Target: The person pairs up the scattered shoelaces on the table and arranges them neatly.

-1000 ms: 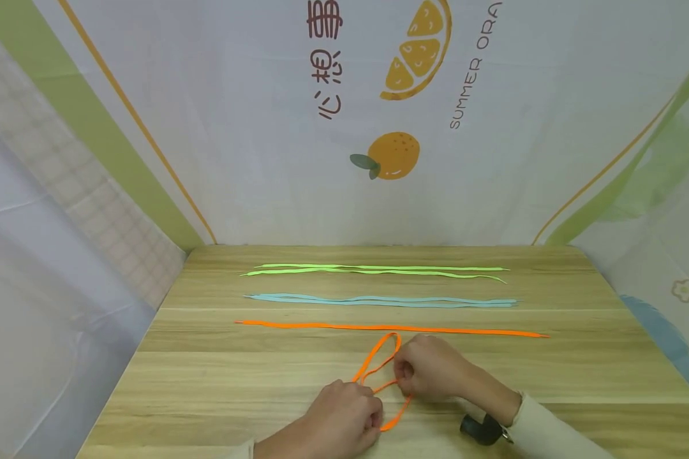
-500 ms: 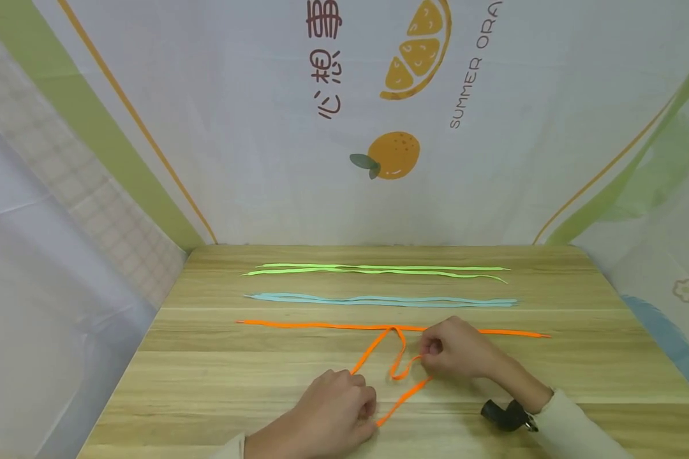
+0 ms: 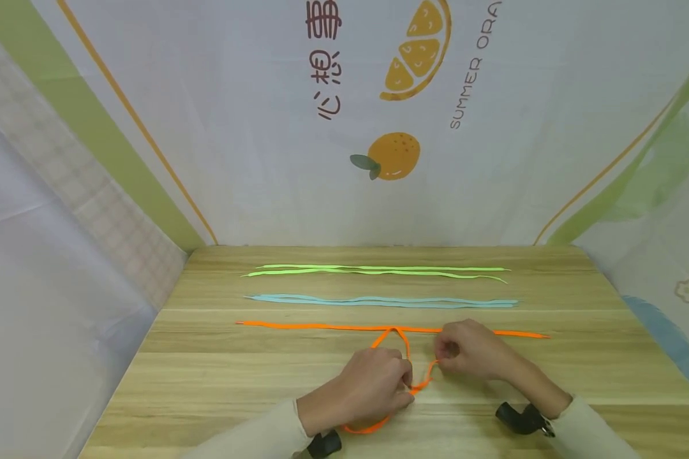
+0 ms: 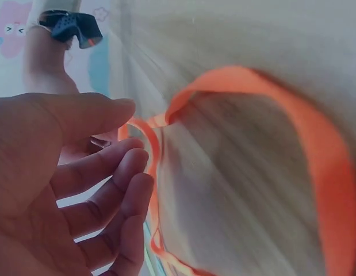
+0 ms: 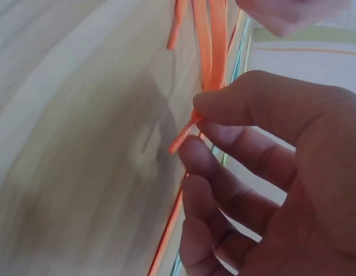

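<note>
An orange shoelace [image 3: 367,428] lies in loose loops on the wooden table near the front, partly hidden by the left hand. My right hand [image 3: 472,349] pinches one end of it between thumb and index finger; the lace tip [image 5: 182,138] sticks out past the fingertips in the right wrist view. My left hand [image 3: 376,384] is just left of the right one, over the loops. In the left wrist view its thumb and fingers [image 4: 131,192] stand apart, with the lace running right past the fingertips.
A straight orange shoelace [image 3: 321,326] lies across the table behind the hands. Further back are a pair of light blue shoelaces [image 3: 379,299] and a pair of lime green shoelaces [image 3: 390,269]. A printed cloth [image 3: 264,159] hangs at the table's back edge.
My right hand has moved right, drawing out the lace end. My left hand has first shifted slightly left, then right and forward towards the right hand. The loops have spread out.
</note>
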`<act>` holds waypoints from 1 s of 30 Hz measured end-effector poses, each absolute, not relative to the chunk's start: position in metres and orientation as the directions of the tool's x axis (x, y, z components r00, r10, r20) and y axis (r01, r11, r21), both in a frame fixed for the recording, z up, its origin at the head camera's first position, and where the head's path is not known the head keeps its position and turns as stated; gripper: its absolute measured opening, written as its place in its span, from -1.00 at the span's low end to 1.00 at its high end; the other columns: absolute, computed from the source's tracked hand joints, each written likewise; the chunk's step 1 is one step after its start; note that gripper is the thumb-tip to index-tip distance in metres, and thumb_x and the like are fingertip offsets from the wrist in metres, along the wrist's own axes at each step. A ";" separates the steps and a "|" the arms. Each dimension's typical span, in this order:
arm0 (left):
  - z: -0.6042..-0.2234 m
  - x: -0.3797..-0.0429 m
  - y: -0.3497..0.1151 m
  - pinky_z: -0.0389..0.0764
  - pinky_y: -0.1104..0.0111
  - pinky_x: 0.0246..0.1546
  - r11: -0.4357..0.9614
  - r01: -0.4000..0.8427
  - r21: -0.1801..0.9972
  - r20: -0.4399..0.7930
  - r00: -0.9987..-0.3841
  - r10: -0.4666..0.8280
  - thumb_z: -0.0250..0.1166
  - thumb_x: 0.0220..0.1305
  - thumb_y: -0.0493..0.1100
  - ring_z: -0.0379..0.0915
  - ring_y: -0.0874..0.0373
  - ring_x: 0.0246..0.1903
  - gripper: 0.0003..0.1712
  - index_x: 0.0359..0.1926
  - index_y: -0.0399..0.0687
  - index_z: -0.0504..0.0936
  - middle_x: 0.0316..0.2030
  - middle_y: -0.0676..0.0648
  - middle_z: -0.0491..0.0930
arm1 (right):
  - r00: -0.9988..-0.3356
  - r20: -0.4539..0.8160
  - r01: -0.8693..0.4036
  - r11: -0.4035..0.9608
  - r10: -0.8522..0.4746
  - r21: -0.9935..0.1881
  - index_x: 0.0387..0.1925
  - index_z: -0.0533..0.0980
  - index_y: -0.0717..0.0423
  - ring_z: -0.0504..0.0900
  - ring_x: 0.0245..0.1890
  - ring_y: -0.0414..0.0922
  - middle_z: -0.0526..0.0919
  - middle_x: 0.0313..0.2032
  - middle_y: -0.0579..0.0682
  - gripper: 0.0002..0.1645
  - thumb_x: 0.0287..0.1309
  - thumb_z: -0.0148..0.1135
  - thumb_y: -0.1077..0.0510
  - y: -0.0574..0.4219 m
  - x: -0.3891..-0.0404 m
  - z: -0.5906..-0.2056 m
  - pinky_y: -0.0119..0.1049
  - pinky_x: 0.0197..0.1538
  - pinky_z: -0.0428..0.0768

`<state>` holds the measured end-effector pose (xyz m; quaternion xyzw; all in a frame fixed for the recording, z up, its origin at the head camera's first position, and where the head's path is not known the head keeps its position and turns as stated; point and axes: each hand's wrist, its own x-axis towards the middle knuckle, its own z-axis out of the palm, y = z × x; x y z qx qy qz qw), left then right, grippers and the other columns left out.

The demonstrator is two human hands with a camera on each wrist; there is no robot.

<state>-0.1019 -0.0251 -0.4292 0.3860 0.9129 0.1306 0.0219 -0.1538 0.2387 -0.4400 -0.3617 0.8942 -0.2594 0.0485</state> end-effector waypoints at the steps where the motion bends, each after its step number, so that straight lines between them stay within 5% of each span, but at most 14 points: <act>1: -0.430 -0.104 -0.023 0.40 0.52 -0.49 0.669 0.694 0.266 0.059 -0.704 0.707 0.59 0.28 0.04 0.42 0.45 -0.43 -0.87 -0.31 0.20 0.81 -0.42 0.29 0.54 | -0.735 0.101 -0.621 0.604 -0.671 -0.500 -0.47 0.61 -0.20 0.41 -0.41 -0.41 0.49 -0.47 -0.44 -0.69 0.09 0.55 0.28 0.242 -0.153 -0.440 -0.39 -0.32 0.45; 12: -0.445 -0.113 -0.010 0.40 0.61 -0.36 0.643 0.669 0.373 0.055 -0.708 0.704 0.77 0.13 0.04 0.37 0.49 -0.36 -0.66 -0.29 0.14 0.73 -0.44 0.32 0.52 | -0.770 0.082 -0.526 0.559 -0.632 -0.641 -0.36 0.68 -0.16 0.52 -0.41 -0.40 0.60 -0.43 -0.40 -0.75 0.26 0.58 0.26 0.276 -0.144 -0.449 -0.38 -0.34 0.57; 21: -0.452 -0.113 -0.008 0.49 0.66 -0.20 0.576 0.588 0.568 0.098 -0.743 0.662 0.64 0.24 -0.31 0.44 0.64 -0.47 -0.78 -0.21 -0.07 0.75 -0.55 0.31 0.65 | -0.794 0.104 -0.487 0.524 -0.599 -0.699 -0.31 0.71 -0.09 0.53 -0.42 -0.40 0.67 -0.41 -0.34 -0.81 0.30 0.59 0.24 0.296 -0.134 -0.455 -0.38 -0.38 0.56; 27: -0.451 -0.111 -0.009 0.47 0.68 -0.39 0.585 0.552 0.594 0.054 -0.753 0.656 0.56 0.32 -0.37 0.44 0.63 -0.53 -0.85 -0.24 -0.14 0.72 -0.55 0.25 0.66 | -0.791 0.143 -0.503 0.499 -0.595 -0.706 -0.23 0.75 -0.03 0.61 -0.40 -0.37 0.74 -0.36 -0.28 -0.82 0.26 0.60 0.29 0.303 -0.131 -0.457 -0.37 -0.36 0.60; 30: -0.450 -0.112 -0.010 0.48 0.67 -0.31 0.586 0.573 0.573 0.043 -0.735 0.676 0.56 0.33 -0.34 0.45 0.59 -0.50 -0.89 -0.24 -0.13 0.77 -0.50 0.24 0.68 | -0.793 0.141 -0.501 0.502 -0.593 -0.705 -0.18 0.77 0.02 0.62 -0.39 -0.36 0.75 -0.35 -0.30 -0.83 0.26 0.61 0.29 0.305 -0.130 -0.457 -0.37 -0.36 0.61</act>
